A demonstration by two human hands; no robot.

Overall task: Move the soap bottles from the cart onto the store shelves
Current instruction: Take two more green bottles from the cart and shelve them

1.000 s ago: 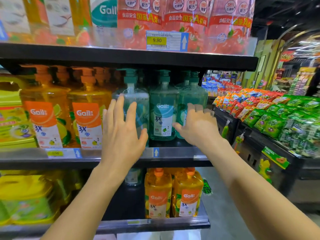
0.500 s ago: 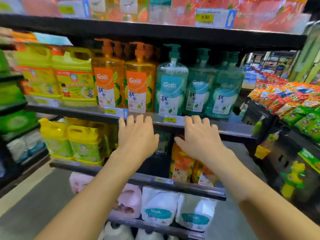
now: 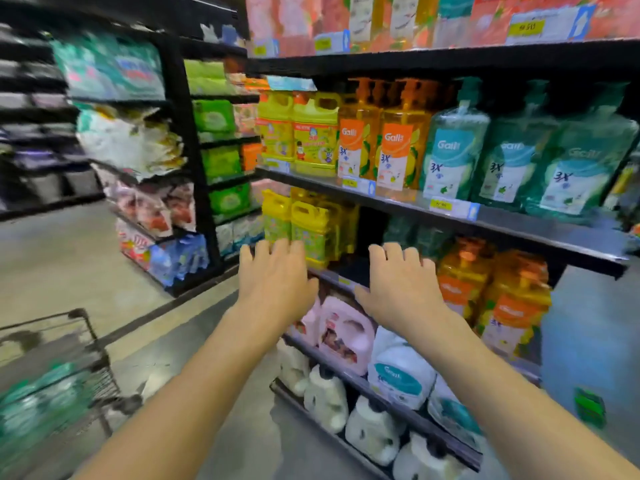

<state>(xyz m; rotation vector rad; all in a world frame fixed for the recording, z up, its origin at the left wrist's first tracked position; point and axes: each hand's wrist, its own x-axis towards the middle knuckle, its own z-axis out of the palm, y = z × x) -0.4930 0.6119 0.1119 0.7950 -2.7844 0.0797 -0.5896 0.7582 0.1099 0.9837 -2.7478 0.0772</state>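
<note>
Three green soap bottles [image 3: 512, 161] stand upright in a row on the middle shelf [image 3: 540, 233], at the right, labels facing out. They are above both hands and well apart from them. Just left of them on the same shelf stand orange bottles [image 3: 401, 147], then yellow jugs [image 3: 311, 133].

The left hand [image 3: 273, 282] and right hand [image 3: 401, 289] are held out side by side in front of the shelf below. Their palms face away, their fingers are straight and slightly spread, and they hold nothing. They touch neither each other nor any bottle.

The cart [image 3: 93, 344] sits at the lower left on the floor [image 3: 69, 258], well apart from the hands. It holds green goods [image 3: 41, 403] too blurred to identify. White pouches [image 3: 398, 375] fill the shelves under the right arm.
</note>
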